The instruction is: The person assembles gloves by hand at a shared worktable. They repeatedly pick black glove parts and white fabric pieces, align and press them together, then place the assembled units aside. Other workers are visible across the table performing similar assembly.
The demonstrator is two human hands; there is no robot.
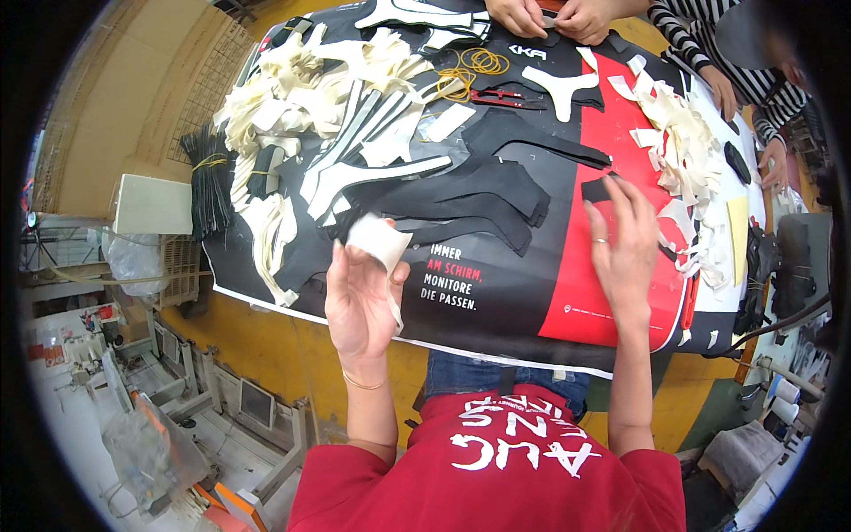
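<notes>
My left hand (359, 306) is raised over the table's near edge, palm up, its fingers curled around a white fabric piece (381, 241). That piece is partly blurred, and a narrow strip of it hangs down past the fingers. My right hand (625, 253) reaches over the red part of the printed sheet with its fingers apart. Its fingertips are at a small black fabric piece (598, 190); whether they touch it I cannot tell. Between my hands lie several curved black fabric pieces (479, 199). White pieces with black edging (377, 177) lie left of these.
A heap of cream fabric pieces (292, 89) covers the far left, beside a tied bundle of black strips (208, 173). Yellow bands (483, 60) and a red-handled tool (505, 99) lie farther back. Other people's hands (550, 16) work at the far edge; cream scraps (678, 133) lie right.
</notes>
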